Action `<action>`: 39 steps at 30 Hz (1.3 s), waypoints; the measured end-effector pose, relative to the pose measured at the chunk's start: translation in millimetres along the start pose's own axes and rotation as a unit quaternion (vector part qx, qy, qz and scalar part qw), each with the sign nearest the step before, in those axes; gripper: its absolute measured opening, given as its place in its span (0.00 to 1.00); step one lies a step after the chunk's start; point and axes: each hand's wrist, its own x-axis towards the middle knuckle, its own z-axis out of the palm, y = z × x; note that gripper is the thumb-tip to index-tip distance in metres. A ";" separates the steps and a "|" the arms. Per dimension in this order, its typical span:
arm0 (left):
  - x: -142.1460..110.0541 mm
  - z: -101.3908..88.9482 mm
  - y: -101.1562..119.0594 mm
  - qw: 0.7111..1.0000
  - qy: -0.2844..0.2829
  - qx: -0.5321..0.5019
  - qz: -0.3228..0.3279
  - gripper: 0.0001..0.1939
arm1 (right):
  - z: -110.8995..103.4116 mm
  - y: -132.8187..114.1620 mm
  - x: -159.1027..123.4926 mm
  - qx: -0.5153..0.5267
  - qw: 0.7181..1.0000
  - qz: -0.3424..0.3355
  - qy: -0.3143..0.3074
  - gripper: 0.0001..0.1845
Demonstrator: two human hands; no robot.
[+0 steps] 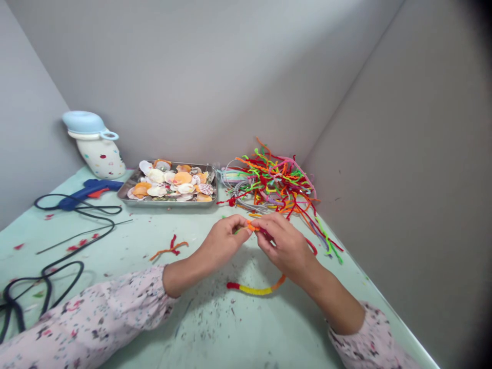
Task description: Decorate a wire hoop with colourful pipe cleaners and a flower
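My left hand and my right hand meet above the middle of the table, fingertips nearly touching. Both pinch an orange pipe cleaner between them, and a bit of green shows by the left fingers. From behind the right hand a red length curves out to the right. Below that hand lies a pipe cleaner strand in red, yellow and orange; its far end passes under the hand, so I cannot tell whether it joins the held piece.
A tangled heap of coloured pipe cleaners lies at the back right. Beside it sits a metal tray of seashells. At left are a white bottle, a blue glue gun and its looping black cord. Short twisted pieces lie nearby.
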 end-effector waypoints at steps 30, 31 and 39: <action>-2.1 -0.5 -2.7 0.979 -0.099 -0.171 -0.049 0.03 | -1.9 3.1 -7.2 -0.077 0.995 -0.062 0.021 0.15; -2.6 -0.3 -2.8 0.978 -0.101 -0.174 -0.051 0.03 | -1.7 3.8 -7.6 -0.079 0.994 -0.066 0.024 0.15; -3.7 -0.3 1.7 0.975 -0.097 -0.192 -0.051 0.02 | -3.6 5.6 -7.3 -0.069 0.994 -0.069 0.045 0.19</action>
